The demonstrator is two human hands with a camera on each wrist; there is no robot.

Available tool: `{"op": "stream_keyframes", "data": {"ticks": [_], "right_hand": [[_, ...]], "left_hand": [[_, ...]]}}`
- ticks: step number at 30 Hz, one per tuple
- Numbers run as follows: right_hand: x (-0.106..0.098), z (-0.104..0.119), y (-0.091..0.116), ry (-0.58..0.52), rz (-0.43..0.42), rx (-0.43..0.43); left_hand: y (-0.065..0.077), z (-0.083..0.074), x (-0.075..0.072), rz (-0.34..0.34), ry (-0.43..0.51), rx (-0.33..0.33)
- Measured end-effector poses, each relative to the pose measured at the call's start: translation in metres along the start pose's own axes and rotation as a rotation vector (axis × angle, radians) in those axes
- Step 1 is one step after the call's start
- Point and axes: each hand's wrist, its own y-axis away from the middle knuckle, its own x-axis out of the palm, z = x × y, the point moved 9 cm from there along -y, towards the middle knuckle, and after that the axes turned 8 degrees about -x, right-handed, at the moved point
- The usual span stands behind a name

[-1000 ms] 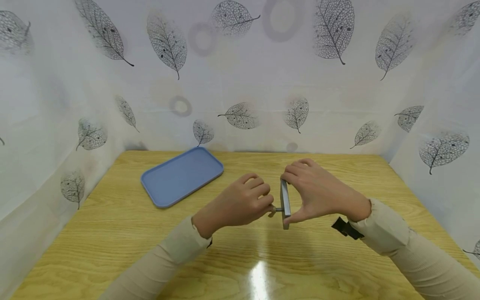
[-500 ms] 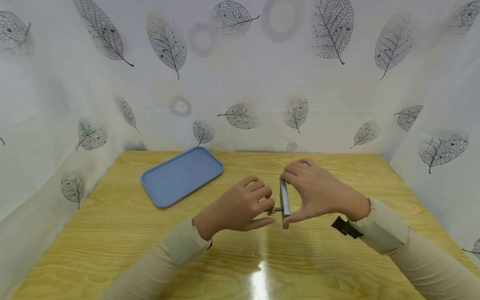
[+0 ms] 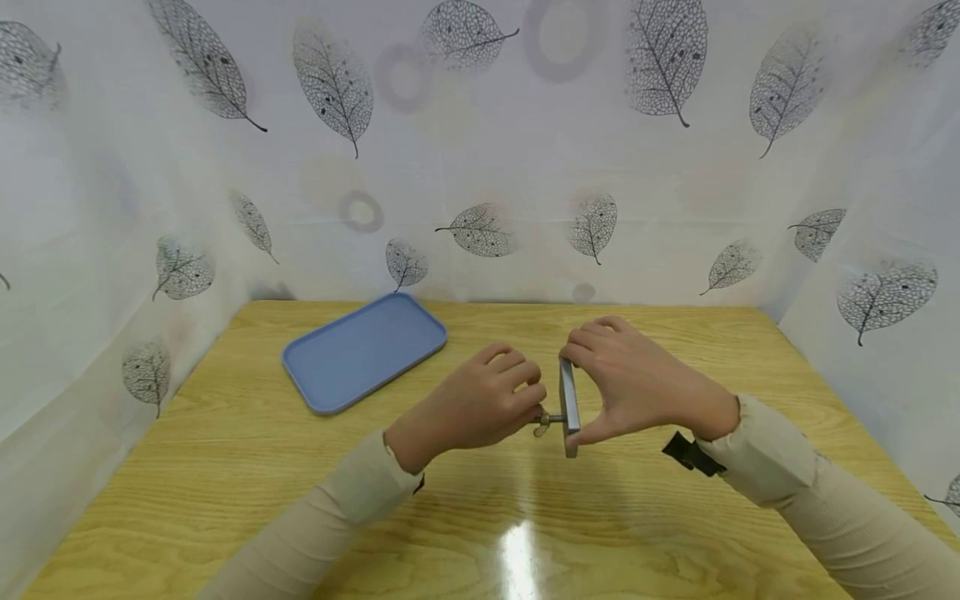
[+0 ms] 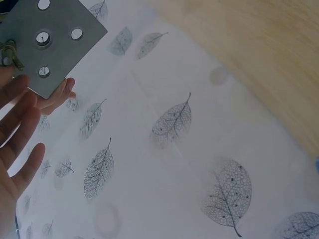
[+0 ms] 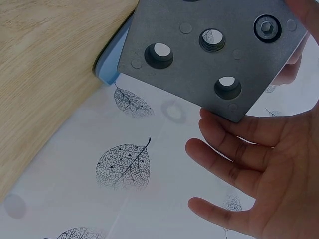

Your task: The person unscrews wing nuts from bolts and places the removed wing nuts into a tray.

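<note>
A grey metal plate (image 3: 569, 400) with several round holes stands on edge above the table, gripped at opposite edges by the thumb and fingers of my right hand (image 3: 637, 379). A socket-head bolt (image 5: 267, 28) sits in one corner hole, as the right wrist view shows. Its threaded shank sticks out on the plate's left side and carries a brass-coloured wing nut (image 3: 542, 425). My left hand (image 3: 472, 404) has its curled fingers at the wing nut, apparently pinching it. The thumb tip is hidden in the head view. Gripping fingers also show around the plate (image 5: 189, 64) in the right wrist view.
A blue tray (image 3: 363, 354) lies at an angle at the back left of the wood-grain table (image 3: 225, 467). A white curtain (image 3: 480, 150) printed with leaves stands along the back and both sides.
My left thumb came away from the wing nut half a second ago and has drawn in again beside the fingers. The wing nut shows at a different angle. My right hand and the plate stay nearly still.
</note>
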Motion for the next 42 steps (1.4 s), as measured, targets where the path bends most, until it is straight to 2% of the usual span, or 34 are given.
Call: {"op": "stream_keyframes", "data": {"ticks": [4, 11, 20, 27, 36, 42], "right_hand": [[0.0012, -0.0003, -0.0004, -0.002, 0.011, 0.004], [0.0022, -0.0003, 0.0, -0.003, 0.02, 0.005], [0.0024, -0.0012, 0.0007, -0.005, 0.011, 0.009], [0.003, -0.0012, 0.0008, -0.004, 0.005, 0.004], [0.0027, -0.0008, 0.0006, -0.005, 0.018, 0.004], [0.003, -0.0003, 0.0006, -0.005, 0.023, 0.006]], "left_hand": [[0.0013, -0.0018, 0.0003, -0.006, 0.022, 0.004], [0.0041, -0.0049, 0.0044, 0.051, 0.113, 0.017], [0.0007, 0.0012, 0.0015, 0.017, 0.071, -0.012], [0.0003, 0.0012, 0.0009, -0.002, 0.047, -0.009], [0.0035, -0.0041, 0.0049, 0.042, 0.111, 0.003], [0.003, -0.0033, 0.0053, 0.048, 0.11, 0.006]]}}
